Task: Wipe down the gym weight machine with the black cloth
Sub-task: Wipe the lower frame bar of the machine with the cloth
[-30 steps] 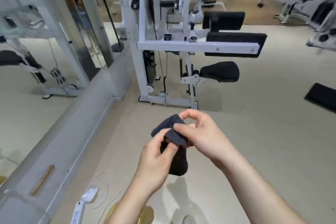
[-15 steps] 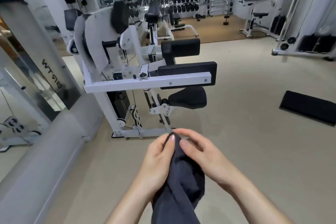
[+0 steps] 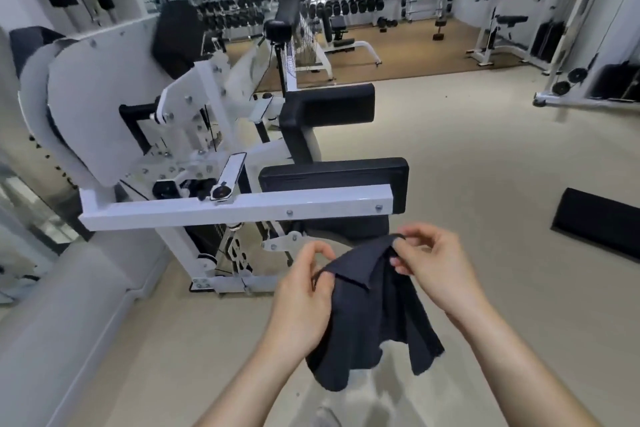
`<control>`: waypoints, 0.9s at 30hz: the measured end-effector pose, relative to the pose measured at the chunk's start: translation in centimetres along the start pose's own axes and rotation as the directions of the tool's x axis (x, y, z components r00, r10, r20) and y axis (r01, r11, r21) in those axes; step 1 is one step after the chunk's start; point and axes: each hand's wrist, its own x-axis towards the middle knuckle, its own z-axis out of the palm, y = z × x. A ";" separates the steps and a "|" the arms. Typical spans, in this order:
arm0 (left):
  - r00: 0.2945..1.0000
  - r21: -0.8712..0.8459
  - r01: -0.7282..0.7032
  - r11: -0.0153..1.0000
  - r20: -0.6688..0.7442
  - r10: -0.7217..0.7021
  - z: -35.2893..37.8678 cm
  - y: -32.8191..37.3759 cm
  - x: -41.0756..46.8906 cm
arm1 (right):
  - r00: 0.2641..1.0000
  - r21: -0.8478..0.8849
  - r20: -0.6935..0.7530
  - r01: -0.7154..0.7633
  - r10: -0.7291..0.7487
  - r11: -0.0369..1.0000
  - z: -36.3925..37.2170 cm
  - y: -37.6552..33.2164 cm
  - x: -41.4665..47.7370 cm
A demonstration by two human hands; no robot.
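A black cloth [image 3: 372,315] hangs unfolded between my hands, in front of me and below the machine's bar. My left hand [image 3: 304,291] pinches its left upper edge. My right hand [image 3: 433,263] pinches the right upper corner. The white weight machine [image 3: 145,135] stands just ahead and to the left. Its white horizontal bar [image 3: 242,208] runs across right above my hands, with black pads [image 3: 332,107] behind it. Neither hand touches the machine.
A low grey ledge [image 3: 69,315] under a mirror wall runs along the left. A black mat [image 3: 595,225] lies on the beige floor at the right. Dumbbell racks [image 3: 346,0] and other white machines [image 3: 512,10] stand at the back.
The cloth was bunched between my hands; now my hands have drawn apart and spread it open. The view has risen and the machine is much closer.
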 end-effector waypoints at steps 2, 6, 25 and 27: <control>0.996 0.011 -0.082 0.997 -0.041 0.082 1.4 -0.9 4.4 | 0.972 -0.140 -0.142 0.167 -0.186 0.976 0.7 -0.5 4.4; 0.968 0.116 -0.188 0.975 -0.148 0.204 1.8 -3.4 13.7 | 0.820 -0.468 -0.042 0.488 -0.570 0.736 3.7 -0.4 12.2; 0.980 0.790 -0.151 0.594 0.042 0.194 4.9 -12.5 20.4 | 0.248 -0.291 0.944 0.937 -0.218 -0.192 11.5 7.7 25.6; 0.963 0.787 -0.211 0.580 0.065 0.261 9.1 -10.9 20.5 | 0.212 -0.266 0.933 0.951 -0.291 -0.156 6.9 8.2 26.9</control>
